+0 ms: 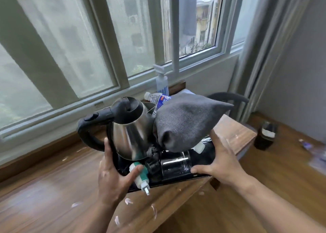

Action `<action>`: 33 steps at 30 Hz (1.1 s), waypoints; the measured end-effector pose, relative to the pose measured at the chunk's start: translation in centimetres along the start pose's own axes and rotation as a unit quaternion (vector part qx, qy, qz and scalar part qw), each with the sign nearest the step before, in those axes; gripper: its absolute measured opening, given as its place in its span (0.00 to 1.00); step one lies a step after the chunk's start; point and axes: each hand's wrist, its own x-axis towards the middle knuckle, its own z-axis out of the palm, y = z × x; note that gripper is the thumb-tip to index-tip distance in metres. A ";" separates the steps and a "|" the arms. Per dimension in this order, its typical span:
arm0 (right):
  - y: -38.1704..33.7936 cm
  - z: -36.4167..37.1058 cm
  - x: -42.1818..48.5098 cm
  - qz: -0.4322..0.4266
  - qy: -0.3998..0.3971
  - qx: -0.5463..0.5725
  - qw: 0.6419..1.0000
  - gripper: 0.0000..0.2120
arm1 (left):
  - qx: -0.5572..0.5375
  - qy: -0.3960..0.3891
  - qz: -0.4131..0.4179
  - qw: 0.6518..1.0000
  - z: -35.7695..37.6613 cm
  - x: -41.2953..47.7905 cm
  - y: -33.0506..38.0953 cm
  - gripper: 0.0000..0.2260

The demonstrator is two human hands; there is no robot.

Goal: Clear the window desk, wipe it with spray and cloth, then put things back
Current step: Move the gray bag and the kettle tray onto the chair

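Observation:
I hold a black tray (202, 158) tilted above the wooden desk (234, 132). My left hand (112, 176) grips its left edge, thumb over a green and white tube (141, 176). My right hand (220, 160) grips its right edge. On the tray stand a steel kettle (128, 135) with a black handle, a grey cloth (185, 121) draped over other items, a glass (174, 164) lying on its side and a water bottle (158, 98). A spray bottle (161, 81) stands behind, by the window.
The window (88, 47) runs along the back, with a grey curtain (261, 47) at the right. A dark chair back (227, 97) shows behind the desk. A black bin (265, 135) sits on the wooden floor at the right. Pale scraps lie scattered on the floor and desk.

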 end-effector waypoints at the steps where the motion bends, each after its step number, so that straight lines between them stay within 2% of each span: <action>1: 0.9 -1.2 0.0 0.011 0.008 -0.003 1.000 0.66 | -0.004 -0.012 0.009 1.000 1.4 0.5 0.8 0.57; 14: 12.9 -12.8 1.1 0.118 0.119 -0.018 0.986 0.61 | -0.067 -0.149 0.091 0.982 20.5 7.7 9.4 0.59; 17: 15.8 -15.1 2.6 0.136 0.138 -0.030 0.981 0.64 | -0.075 -0.173 0.101 0.977 25.0 9.6 11.1 0.59; 25: 22.7 -21.7 7.6 0.158 0.177 -0.058 0.970 0.63 | -0.085 -0.191 0.126 0.970 35.2 13.8 16.4 0.58; 28: 24.5 -23.8 9.6 0.151 0.178 -0.059 0.971 0.61 | -0.072 -0.187 0.132 0.971 38.0 15.1 18.1 0.58; 33: 28.5 -26.9 13.0 0.148 0.158 -0.050 0.975 0.64 | -0.054 -0.169 0.118 0.977 42.2 16.2 20.5 0.59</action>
